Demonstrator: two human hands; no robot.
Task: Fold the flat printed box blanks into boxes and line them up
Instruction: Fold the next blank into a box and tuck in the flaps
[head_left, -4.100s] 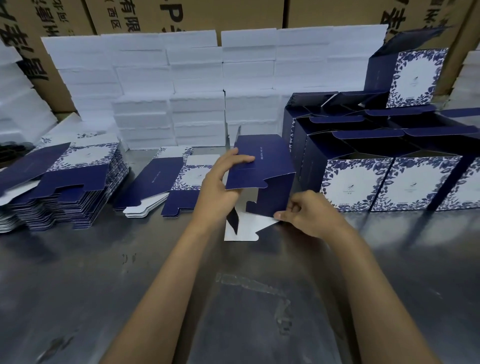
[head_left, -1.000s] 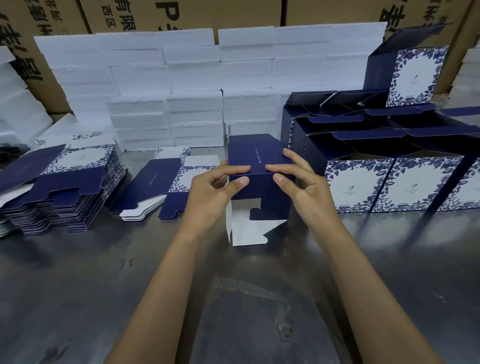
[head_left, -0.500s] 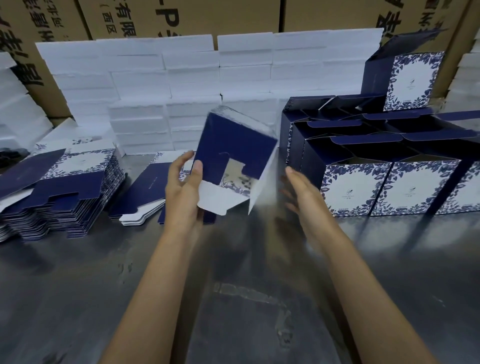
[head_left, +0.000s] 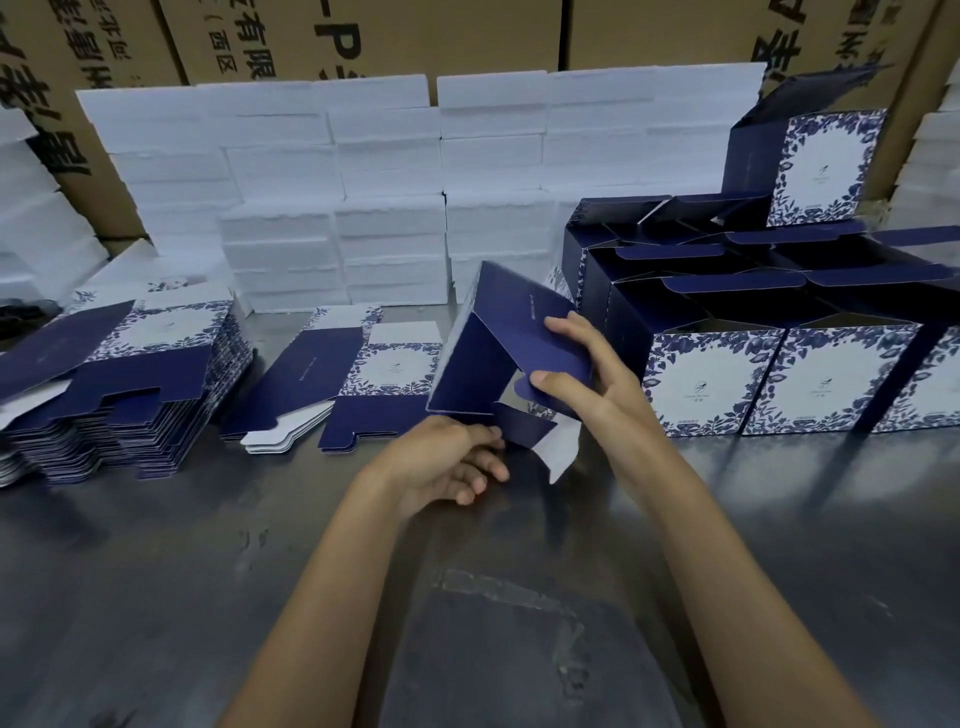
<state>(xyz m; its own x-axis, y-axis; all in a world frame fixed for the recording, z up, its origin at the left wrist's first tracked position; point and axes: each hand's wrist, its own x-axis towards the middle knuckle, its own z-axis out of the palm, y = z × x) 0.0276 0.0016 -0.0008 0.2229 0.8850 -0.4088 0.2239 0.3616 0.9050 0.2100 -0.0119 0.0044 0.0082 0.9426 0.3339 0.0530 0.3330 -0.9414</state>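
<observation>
In the centre of the frame we are holding a half-folded box (head_left: 498, 358), navy outside, tilted, its open bottom end turned toward us. Our right hand (head_left: 597, 379) is gripping it from the right side: fingers curled over the navy top panel, thumb pressing on a flap at the open end. Our left hand (head_left: 441, 462) is sitting lower, just under the box's near edge; thumb and forefinger are pinching a small navy flap (head_left: 522, 426), the other fingers are loosely curled & holding nothing. A white flap (head_left: 563, 452) is hanging down beside that flap, its tip near the metal table (head_left: 208, 597).

At the right of the frame we are seeing the folded boxes (head_left: 711, 384), standing in rows w/ lids open, blue leaf print around a white field on the fronts. One more folded box (head_left: 826, 166) is standing on top of the back row, upper right.

At the left edge a tall stack of flat blanks (head_left: 130, 395) is lying on the table. Between that stack and our hands, a smaller pile of blanks (head_left: 363, 379) is lying flat, approx. left of centre.

Behind, across the upper middle, white foam blocks (head_left: 389, 182) are stacked like a wall, and brown cartons (head_left: 441, 36) w/ black printed characters are standing behind them.
</observation>
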